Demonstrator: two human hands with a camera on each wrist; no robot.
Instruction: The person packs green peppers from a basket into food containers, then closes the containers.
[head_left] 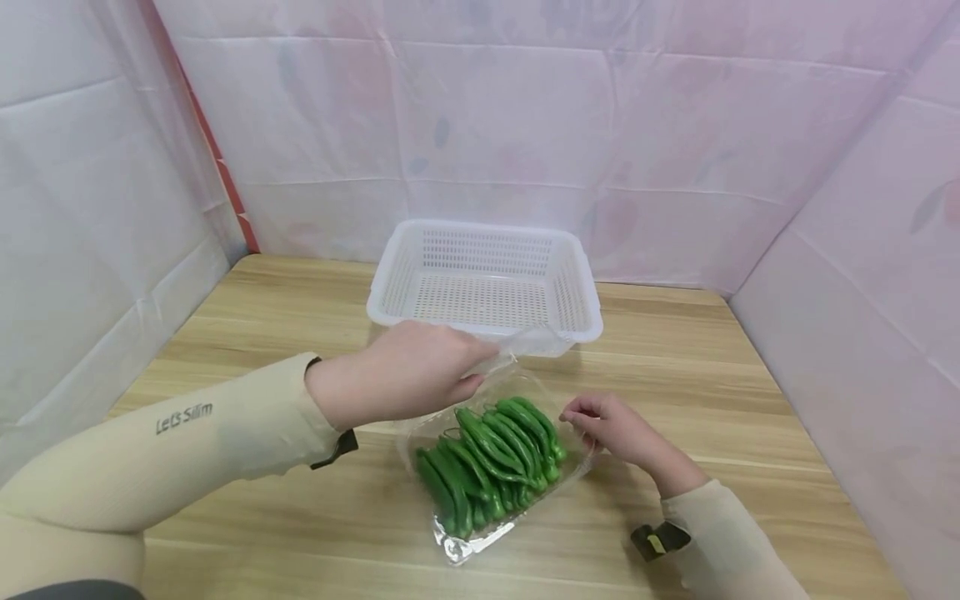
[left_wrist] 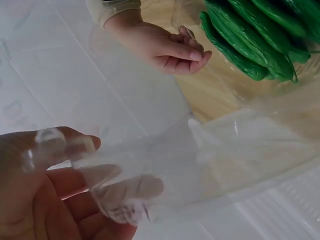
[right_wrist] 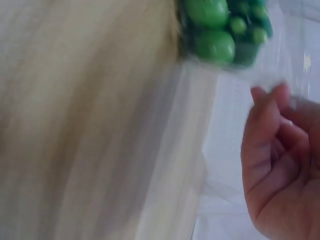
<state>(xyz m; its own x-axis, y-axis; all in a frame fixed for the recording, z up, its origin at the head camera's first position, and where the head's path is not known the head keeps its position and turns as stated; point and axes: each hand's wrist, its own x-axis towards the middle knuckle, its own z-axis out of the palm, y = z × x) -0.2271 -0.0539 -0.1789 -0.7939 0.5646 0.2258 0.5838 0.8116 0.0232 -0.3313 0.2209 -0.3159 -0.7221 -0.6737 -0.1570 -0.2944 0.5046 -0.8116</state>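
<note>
Green peppers [head_left: 491,458] lie side by side in a clear plastic box [head_left: 480,537] on the table. Its raised clear lid [left_wrist: 240,155] spans the left wrist view. My left hand [head_left: 416,367] grips the lid above the box's far side, thumb on one face and fingers behind the other. At the box's right edge, my right hand [head_left: 618,432] pinches the clear rim between thumb and fingertips. The right wrist view shows those pinching fingers [right_wrist: 265,115] beside the plastic, with blurred pepper ends [right_wrist: 215,47] above. Glare hides parts of the plastic.
Just behind the box stands a white perforated basket [head_left: 480,229], no contents visible in it. The wood-grain table [head_left: 675,358] is bounded by pale cloth walls [head_left: 502,125] at the back and both sides.
</note>
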